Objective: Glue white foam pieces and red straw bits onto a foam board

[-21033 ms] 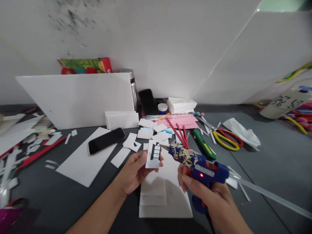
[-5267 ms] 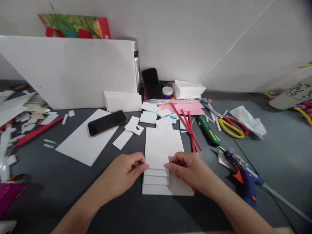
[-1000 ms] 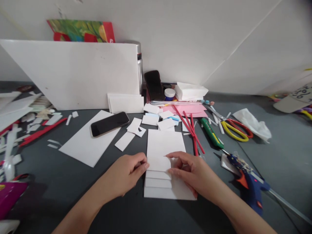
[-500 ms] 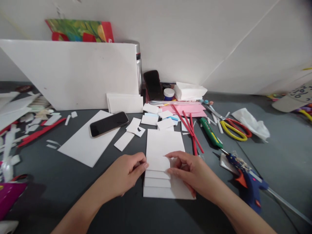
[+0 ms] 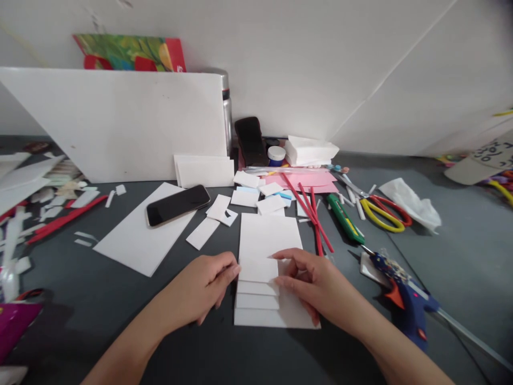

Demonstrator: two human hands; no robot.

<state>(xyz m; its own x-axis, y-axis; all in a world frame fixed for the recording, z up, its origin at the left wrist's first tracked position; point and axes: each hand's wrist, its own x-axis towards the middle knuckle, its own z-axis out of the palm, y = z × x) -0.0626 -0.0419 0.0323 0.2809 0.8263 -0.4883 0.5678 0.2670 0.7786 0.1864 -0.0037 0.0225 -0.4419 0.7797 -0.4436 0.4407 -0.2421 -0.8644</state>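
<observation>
Glue gun (image 5: 404, 305) now out of the right hand (image 5: 316, 283) and down on the table (image 5: 460, 235), right hand and left hand (image 5: 208, 289) pinching the ends of a small white card (image 5: 258, 270), card lying on the white sheet (image 5: 269, 235), jar (image 5: 276, 155) at the back shut.

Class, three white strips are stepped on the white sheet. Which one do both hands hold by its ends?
The farthest strip, at the top of the steps: the left hand meets its left end, the right hand its right end.
</observation>
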